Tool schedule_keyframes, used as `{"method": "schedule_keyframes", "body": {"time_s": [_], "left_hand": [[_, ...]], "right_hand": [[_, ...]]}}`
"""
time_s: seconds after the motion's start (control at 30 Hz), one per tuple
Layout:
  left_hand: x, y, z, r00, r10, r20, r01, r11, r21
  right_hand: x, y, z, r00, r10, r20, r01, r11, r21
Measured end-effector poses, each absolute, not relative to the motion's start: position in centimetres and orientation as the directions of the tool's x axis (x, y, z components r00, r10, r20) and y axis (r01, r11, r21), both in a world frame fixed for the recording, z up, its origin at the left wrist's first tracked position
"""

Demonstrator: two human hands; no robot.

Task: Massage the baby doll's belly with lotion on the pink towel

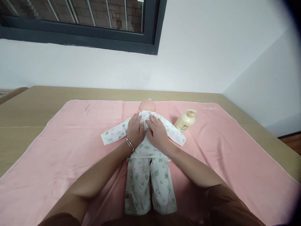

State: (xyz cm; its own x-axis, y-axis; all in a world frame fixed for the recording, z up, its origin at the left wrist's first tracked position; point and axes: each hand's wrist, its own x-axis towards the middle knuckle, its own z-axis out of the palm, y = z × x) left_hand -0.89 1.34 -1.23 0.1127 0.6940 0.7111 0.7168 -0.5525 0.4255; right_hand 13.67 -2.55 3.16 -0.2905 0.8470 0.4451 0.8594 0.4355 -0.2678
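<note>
Pressing both palms flat on the doll's shirt [145, 131], my left hand [135, 130] and right hand [157, 133] are gripping nothing. Sliding could be bunching the fabric; a stray elbow risks tipping the lotion bottle [185, 121].

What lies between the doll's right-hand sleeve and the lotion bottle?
Only bare pink towel. In the head view, a narrow strip of it separates the sleeve from the bottle.

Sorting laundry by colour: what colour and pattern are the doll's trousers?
White trousers with small green and pink prints, clearest in the head view.
</note>
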Motion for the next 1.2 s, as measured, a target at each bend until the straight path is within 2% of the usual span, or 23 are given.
{"method": "schedule_keyframes", "body": {"time_s": [0.13, 0.3, 0.5, 0.77, 0.97, 1.2], "left_hand": [[-0.9, 1.4, -1.2, 0.108, 0.700, 0.706, 0.719, -0.545, 0.431], [-0.8, 1.5, -1.0, 0.129, 0.712, 0.690, 0.686, -0.566, 0.457], [-1.4, 1.7, -1.0, 0.142, 0.711, 0.689, 0.625, -0.604, 0.494], [-3.0, 2.1, -1.8, 0.272, 0.613, 0.742, 0.476, -0.756, 0.450], [-3.3, 2.5, -2.8, 0.270, 0.570, 0.776, 0.411, -0.797, 0.442], [-3.1, 2.5, -3.0, 0.245, 0.636, 0.732, 0.455, -0.742, 0.493]], "right_hand": [[13.6, -2.9, 3.6, -0.290, 0.872, 0.394, 0.866, 0.415, -0.280], [14.2, -2.9, 4.2, -0.215, 0.858, 0.467, 0.868, 0.387, -0.310], [13.6, -2.6, 2.8, -0.285, 0.876, 0.388, 0.862, 0.411, -0.297], [13.6, -2.6, 2.7, -0.282, 0.874, 0.396, 0.858, 0.414, -0.304], [13.6, -2.4, 2.2, -0.283, 0.855, 0.435, 0.843, 0.438, -0.311], [13.7, -3.0, 2.0, -0.281, 0.828, 0.485, 0.836, 0.459, -0.301]]}}
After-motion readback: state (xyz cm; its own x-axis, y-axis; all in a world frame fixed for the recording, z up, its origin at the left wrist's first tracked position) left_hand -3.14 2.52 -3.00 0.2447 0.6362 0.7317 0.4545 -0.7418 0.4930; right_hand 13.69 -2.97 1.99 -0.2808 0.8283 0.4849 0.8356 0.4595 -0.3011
